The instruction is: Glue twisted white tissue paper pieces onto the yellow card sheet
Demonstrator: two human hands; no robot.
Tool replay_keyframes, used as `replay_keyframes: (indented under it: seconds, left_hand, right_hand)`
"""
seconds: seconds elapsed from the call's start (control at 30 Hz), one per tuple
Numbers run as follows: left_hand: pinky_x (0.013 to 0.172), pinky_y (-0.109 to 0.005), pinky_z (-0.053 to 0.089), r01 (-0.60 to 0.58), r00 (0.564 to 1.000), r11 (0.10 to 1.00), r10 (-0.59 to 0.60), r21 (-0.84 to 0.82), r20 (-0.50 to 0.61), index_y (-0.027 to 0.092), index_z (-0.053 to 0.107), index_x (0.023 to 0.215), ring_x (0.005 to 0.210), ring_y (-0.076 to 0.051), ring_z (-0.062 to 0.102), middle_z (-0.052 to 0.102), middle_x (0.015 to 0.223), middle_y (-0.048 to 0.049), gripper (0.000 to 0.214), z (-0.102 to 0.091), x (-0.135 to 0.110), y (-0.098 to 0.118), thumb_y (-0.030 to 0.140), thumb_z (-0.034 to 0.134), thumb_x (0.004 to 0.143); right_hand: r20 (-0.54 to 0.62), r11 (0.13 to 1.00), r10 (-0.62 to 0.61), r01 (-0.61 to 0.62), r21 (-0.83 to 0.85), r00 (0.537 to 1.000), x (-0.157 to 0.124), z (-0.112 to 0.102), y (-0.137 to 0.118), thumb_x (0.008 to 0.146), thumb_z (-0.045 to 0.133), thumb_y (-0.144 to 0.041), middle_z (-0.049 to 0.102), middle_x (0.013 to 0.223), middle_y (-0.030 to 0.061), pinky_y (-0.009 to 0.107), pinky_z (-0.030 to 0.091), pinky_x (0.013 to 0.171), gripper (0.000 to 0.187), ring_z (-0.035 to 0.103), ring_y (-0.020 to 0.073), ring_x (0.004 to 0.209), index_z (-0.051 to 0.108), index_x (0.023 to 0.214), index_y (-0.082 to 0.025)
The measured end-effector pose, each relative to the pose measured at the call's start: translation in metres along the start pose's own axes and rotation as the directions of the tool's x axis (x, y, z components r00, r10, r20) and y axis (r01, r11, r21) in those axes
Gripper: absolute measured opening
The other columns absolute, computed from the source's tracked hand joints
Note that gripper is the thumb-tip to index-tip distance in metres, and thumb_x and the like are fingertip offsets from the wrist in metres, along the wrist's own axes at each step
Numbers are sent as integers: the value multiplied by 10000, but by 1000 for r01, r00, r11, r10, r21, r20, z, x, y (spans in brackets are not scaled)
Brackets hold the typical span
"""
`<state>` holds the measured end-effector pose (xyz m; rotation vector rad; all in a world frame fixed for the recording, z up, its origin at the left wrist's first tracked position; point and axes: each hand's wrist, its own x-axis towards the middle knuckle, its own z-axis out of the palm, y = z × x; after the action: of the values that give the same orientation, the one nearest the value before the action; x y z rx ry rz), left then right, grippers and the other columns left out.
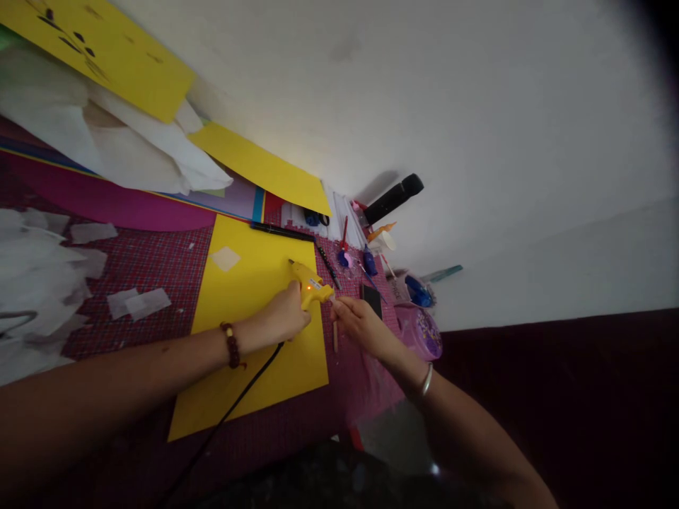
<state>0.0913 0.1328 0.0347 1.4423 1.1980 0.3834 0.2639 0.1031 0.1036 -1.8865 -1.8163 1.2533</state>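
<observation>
My left hand (pixel 286 314) is wrapped round the handle of a yellow glue gun (pixel 310 283), whose black cord (pixel 233 403) trails back toward me. The gun lies over a yellow sheet of card (pixel 249 339) on the red patterned cloth (pixel 153 261). My right hand (pixel 361 325) is closed at the back end of the gun, pinching something thin there. A thin wooden stick (pixel 335 338) hangs just below its fingers. A small pale paper diamond (pixel 225 258) lies on the yellow card.
White tissue pieces (pixel 138 302) lie at the left, more yellow sheets (pixel 259 166) and white paper behind. Scissors (pixel 315 219), a black pen (pixel 281 231), brushes, a blue bottle (pixel 370 263), a purple tub (pixel 421 332) and a black box (pixel 395 198) crowd the right by the white wall.
</observation>
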Motion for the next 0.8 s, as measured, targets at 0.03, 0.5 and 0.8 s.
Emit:
replay_keyframes:
  seconds: [0.03, 0.5, 0.8]
  left_hand:
    - [433, -243, 380, -10, 1000, 1000, 10, 4, 2, 127, 510, 1216, 493, -131, 546, 589, 747, -2, 358, 0, 2, -2, 113, 567, 863]
    - [458, -247, 331, -60, 997, 996, 63, -73, 40, 118, 499, 1230, 476, -144, 523, 504, 625, 42, 415, -5, -2, 0, 113, 569, 821]
    - [485, -267, 332, -79, 996, 997, 79, -12, 28, 67, 490, 1219, 504, -140, 509, 508, 667, 28, 374, -6, -4, 1, 111, 537, 851]
  right_hand:
    - [0, 1000, 6, -6, -23, 1000, -1, -1, -2, 1009, 426, -348, 382, 567, -62, 249, 270, 493, 308, 349, 98, 509, 493, 739, -217]
    - [-40, 1000, -14, 14, -3, 999, 2, -1, -4, 1001, 457, -422, 338, 522, -83, 252, 228, 458, 334, 314, 94, 465, 485, 725, -236]
    - [-59, 1000, 21, -20, 20, 998, 5, 1, -6, 992, 450, -373, 306, 494, -92, 246, 216, 466, 316, 296, 91, 458, 488, 711, -235]
